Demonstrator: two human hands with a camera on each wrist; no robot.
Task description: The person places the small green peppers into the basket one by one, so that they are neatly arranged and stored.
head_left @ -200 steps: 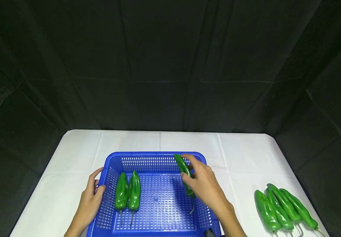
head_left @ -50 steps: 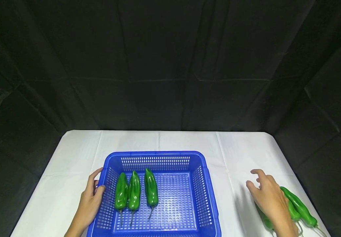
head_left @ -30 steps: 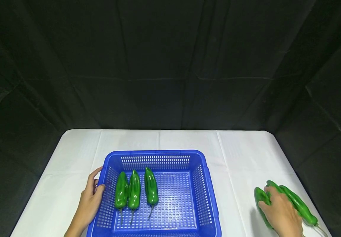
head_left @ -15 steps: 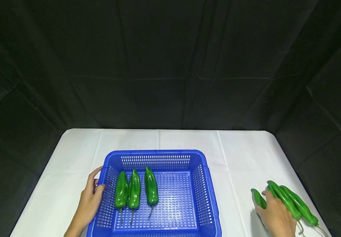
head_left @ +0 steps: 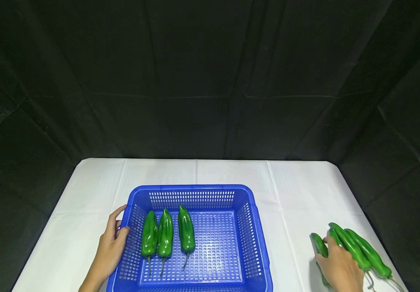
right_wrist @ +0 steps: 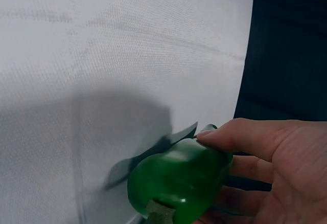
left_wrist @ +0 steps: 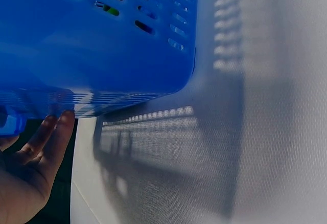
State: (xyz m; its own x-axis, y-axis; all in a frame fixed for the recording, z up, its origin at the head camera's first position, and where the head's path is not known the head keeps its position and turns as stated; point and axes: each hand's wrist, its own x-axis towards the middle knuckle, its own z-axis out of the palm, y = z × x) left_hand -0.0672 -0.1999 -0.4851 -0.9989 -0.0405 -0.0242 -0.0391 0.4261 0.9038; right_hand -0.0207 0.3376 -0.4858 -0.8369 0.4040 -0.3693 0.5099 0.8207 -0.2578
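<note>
My left hand (head_left: 109, 247) holds the left rim of a blue plastic basket (head_left: 189, 187), thumb at the rim and fingers along its outer wall. Three green peppers lie stem toward me inside: a left pepper (head_left: 149, 235), one right beside it (head_left: 165, 235), and a third pepper (head_left: 186, 231) a little apart. At the right, my right hand (head_left: 337, 265) grips the leftmost green pepper (head_left: 318, 245) of a group on the table. In the right wrist view the thumb lies on one side of this pepper (right_wrist: 176, 180) and the fingers on the other.
Beside my right hand lie more green peppers, among them a middle pepper (head_left: 352, 247) and an outer pepper (head_left: 370, 253), with another partly hidden by the hand. White cloth (head_left: 290, 194) covers the table. Black cloth (head_left: 195, 81) hangs behind and at both sides.
The third pepper, earlier in my right hand, now lies in the basket. My right hand has moved to the right-hand group and taken the leftmost pepper, which has shifted slightly left. My left hand stays.
</note>
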